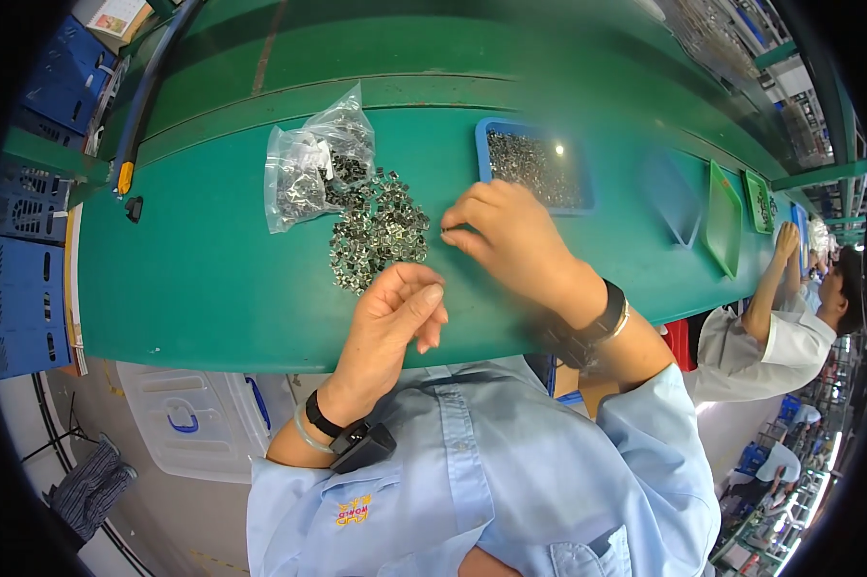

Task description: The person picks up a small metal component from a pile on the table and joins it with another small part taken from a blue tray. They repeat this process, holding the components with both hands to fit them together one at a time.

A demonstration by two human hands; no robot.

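A pile of small shiny metal pieces lies on the green table, spilling from the mouth of a clear plastic bag that holds more of them. At the pile's near edge is my left hand, its thumb and forefinger pressed together and the other fingers curled; whatever it may hold is hidden. My right hand is to the right of the pile, with a tiny dark metal piece pinched at its fingertips. Just beyond that hand stands a blue tray filled with many small metal pieces, partly covered by the hand.
Another blue tray and two green trays stand farther right. Beyond them a co-worker sits at the same table. A yellow-and-black tool hangs at the left. Blue crates and a clear lidded box are left of me.
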